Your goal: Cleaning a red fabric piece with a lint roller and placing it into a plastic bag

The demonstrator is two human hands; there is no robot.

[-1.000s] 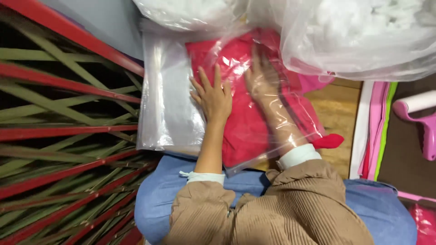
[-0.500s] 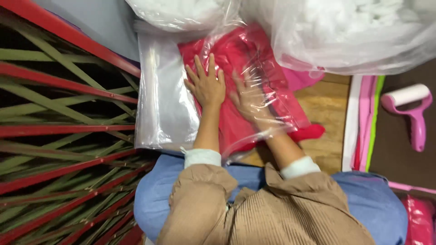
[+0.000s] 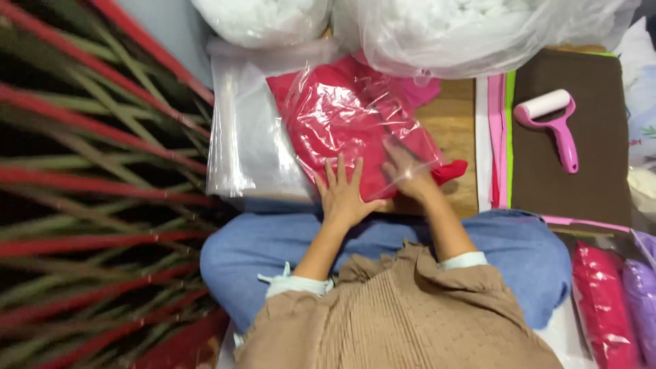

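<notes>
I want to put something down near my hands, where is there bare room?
Bare wood shows between the red bag and the pink strips. The brown mat is mostly free around the lint roller. It is crowded elsewhere: white stuffing bags along the top, clear bags on the left, both hands flat on the red bag.

Both hands now sit lower on the red cloth (image 3: 355, 130) than a second ago, near its close edge. The left hand (image 3: 344, 195) lies flat with fingers spread, pulled back from the middle of the cloth. The right hand (image 3: 408, 174) has slid out of the clear bag (image 3: 369, 116); only its fingertips stay under the plastic. More of the pink roller (image 3: 555, 123) shows at right.
</notes>
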